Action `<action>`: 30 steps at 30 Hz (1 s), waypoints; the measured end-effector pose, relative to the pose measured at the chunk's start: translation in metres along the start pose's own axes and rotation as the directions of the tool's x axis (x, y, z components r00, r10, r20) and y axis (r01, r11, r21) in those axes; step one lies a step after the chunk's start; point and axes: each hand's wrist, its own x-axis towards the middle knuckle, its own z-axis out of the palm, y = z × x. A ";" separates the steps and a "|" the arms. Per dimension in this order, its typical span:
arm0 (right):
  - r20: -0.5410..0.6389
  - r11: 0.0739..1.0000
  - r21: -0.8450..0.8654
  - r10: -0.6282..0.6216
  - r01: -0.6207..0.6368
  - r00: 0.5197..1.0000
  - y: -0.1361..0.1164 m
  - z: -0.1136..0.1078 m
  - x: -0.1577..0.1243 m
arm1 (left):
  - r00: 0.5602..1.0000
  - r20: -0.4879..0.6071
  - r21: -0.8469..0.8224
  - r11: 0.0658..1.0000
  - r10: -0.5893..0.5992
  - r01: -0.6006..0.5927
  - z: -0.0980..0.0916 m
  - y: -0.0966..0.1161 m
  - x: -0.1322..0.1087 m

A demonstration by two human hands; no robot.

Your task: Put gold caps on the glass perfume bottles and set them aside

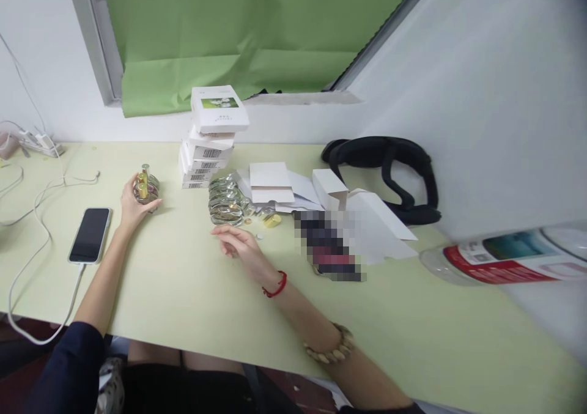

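Note:
My left hand curls round a small cluster of shiny gold-topped items that look like little bottles, resting on the table at the left. My right hand hovers over or rests on the table at the middle, fingers loosely bent and nothing visible in them. Just beyond its fingertips lies a row of similar shiny silvery items, packed side by side. A loose gold cap or small gold piece lies to the right of that row. Bits of white are scattered near my right hand.
Stacked white boxes stand against the wall. Opened white cartons lie right of the row, beside a pixelated dark item and a black headset-like strap. A phone charges at left; a large clear bottle is at right.

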 end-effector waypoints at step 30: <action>-0.144 0.567 -0.742 -0.656 0.357 0.741 0.001 -0.005 0.003 | 0.946 -0.312 0.160 0.986 0.086 -0.037 -0.009 0.014 0.010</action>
